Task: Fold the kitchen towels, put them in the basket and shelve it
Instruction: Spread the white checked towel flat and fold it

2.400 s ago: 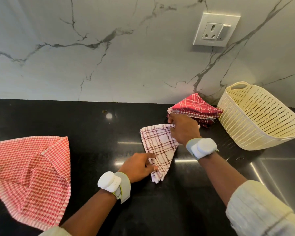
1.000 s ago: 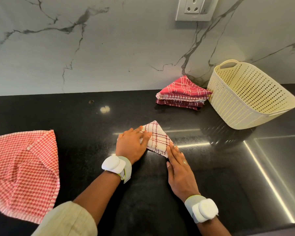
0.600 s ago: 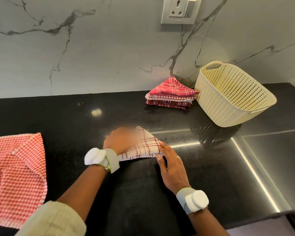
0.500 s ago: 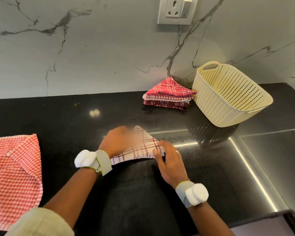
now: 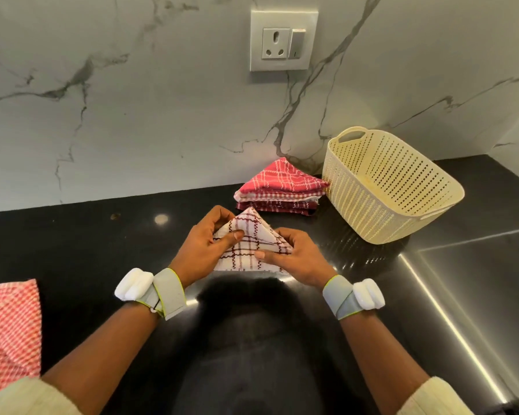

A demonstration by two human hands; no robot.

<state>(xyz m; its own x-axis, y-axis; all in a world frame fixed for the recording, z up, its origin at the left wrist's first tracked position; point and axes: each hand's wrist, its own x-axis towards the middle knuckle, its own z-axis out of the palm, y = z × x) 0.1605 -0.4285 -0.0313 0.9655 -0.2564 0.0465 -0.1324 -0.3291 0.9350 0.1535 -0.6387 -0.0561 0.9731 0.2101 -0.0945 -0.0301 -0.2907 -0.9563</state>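
Our left hand (image 5: 204, 250) pinches the left side of the white towel (image 5: 246, 247), thumb pressed on top and fingers curled round its far edge. Our right hand (image 5: 297, 256) pinches the right side the same way, thumb lying on the cloth near its lower edge, fingers tucked behind. The towel is white with dark red check lines, folded to a triangle whose tip points away from us; whether it touches the counter (image 5: 102, 250) we cannot tell. Both wrists carry a grey band with a white pad.

Just beyond the towel's tip sits the stack (image 5: 282, 190) of folded towels, a red 1 with white lines on top, close to the wall (image 5: 132, 115). Right of the stack, touching or nearly so, stands the basket (image 5: 357, 202), cream plastic with perforated walls and a handle slot at its far end, nothing visible inside. At the near left edge lies a red-and-white checked towel (image 5: 9, 330), cut off by the frame, well apart from our hands. A socket (image 5: 283, 40) is set in the marble wall above the stack.
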